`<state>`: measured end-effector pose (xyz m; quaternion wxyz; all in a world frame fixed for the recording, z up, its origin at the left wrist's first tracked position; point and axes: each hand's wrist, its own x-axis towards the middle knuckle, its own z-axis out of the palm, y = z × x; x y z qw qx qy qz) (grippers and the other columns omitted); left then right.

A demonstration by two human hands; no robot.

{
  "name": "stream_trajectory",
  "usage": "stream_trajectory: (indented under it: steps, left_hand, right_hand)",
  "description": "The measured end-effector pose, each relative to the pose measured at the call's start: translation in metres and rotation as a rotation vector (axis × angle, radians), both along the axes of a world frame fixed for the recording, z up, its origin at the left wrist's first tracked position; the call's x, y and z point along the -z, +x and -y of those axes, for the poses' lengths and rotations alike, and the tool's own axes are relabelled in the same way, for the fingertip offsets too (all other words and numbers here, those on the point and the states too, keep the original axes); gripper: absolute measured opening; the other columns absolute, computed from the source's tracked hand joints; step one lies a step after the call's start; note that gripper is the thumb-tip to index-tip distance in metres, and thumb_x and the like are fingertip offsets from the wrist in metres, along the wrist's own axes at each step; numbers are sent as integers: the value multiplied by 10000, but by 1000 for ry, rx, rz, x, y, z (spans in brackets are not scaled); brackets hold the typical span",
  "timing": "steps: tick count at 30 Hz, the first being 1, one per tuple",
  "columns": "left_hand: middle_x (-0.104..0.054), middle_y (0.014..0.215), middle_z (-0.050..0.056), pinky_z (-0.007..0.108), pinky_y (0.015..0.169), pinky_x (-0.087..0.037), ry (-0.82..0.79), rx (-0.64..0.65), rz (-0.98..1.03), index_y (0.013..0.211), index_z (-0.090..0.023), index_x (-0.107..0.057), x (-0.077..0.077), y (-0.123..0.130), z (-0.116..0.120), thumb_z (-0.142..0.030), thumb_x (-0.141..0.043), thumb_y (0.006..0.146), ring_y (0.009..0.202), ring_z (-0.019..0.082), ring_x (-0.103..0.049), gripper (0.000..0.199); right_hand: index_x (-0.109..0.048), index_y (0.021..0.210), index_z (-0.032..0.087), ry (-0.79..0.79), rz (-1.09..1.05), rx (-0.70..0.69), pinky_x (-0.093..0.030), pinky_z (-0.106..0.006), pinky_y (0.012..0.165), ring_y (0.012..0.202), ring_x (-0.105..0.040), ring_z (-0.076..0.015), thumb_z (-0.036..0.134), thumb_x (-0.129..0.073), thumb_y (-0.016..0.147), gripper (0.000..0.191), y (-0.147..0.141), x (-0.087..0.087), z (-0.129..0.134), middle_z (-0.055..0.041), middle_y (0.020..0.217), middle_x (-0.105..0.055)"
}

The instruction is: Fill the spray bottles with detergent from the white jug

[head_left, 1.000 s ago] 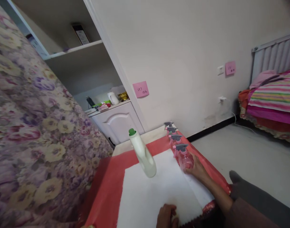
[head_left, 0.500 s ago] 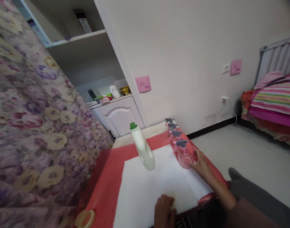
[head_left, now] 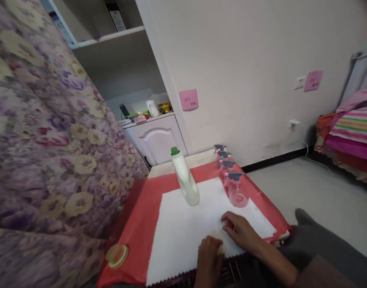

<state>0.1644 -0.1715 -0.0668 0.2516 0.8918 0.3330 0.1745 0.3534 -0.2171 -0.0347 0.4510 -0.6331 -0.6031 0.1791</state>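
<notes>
My left hand [head_left: 209, 254] rests at the near edge of a white cloth [head_left: 183, 232], its fingers curled. A small pale yellowish bit shows beside the fingertips, too little to name. Just to the right, my right hand [head_left: 241, 232] hovers over or lies on the cloth, with its fingers bent and apart and nothing seen in them. Beyond it stands a clear pink spray bottle [head_left: 238, 194] with a grey trigger head, the nearest of several in a row. A pale green jug-like bottle [head_left: 187, 186] with a green top stands on the cloth's far part.
A red cover [head_left: 141, 216] lies over the table under the cloth. A round yellowish lid [head_left: 117, 256] sits at the left. A floral curtain [head_left: 51, 160] hangs close on the left, a cabinet [head_left: 159, 136] stands behind, and a bed [head_left: 351, 136] is far right.
My right hand has let go of the nearest spray bottle and drawn back toward my left hand. The spray bottle stays upright at the cloth's edge. The view has shifted slightly.
</notes>
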Motion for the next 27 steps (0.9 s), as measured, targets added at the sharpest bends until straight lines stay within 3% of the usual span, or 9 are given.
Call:
stream_trajectory:
  steps: [5,9,14,23,27]
  left_hand:
    - [-626,915,72,361,789,-411,-11,-99,53,889,-191,-590,-16,-10,1,-237,-399,915,870,226,-539,198]
    - [-624,883,58,348,771,-395,-6,-188,-43,826,-193,-560,-20,-18,1,-130,-438,834,858,221,-537,138]
    - [-626,935,52,348,799,-376,-25,-189,-133,861,-194,-566,-16,-19,0,-74,-488,721,896,223,-523,200]
    - [-625,919,45,339,798,-368,-38,-218,-138,843,-190,-561,-12,-19,-1,-53,-506,677,896,217,-526,222]
    - [-628,903,68,338,789,-403,-83,-231,-41,840,-189,-567,-20,-17,3,-143,-449,833,858,214,-545,127]
  right_hand:
    - [-615,956,214,-196,117,-184,-416,-257,688,776,-632,-176,145,-495,784,220,-37,7,7,-15,847,-701]
    - [-615,986,214,-250,191,-221,-414,-271,711,830,-644,-203,126,-486,759,276,-46,16,6,-35,895,-712]
    - [-614,901,200,-305,247,-208,-401,-278,688,789,-640,-215,149,-531,722,203,-51,22,1,-39,854,-711]
    - [-601,857,207,-304,220,-211,-398,-272,680,758,-619,-198,123,-500,716,193,-54,17,3,-29,825,-692]
    - [-589,892,211,-194,182,-285,-430,-280,716,796,-600,-195,117,-504,680,248,-58,16,5,-36,918,-661]
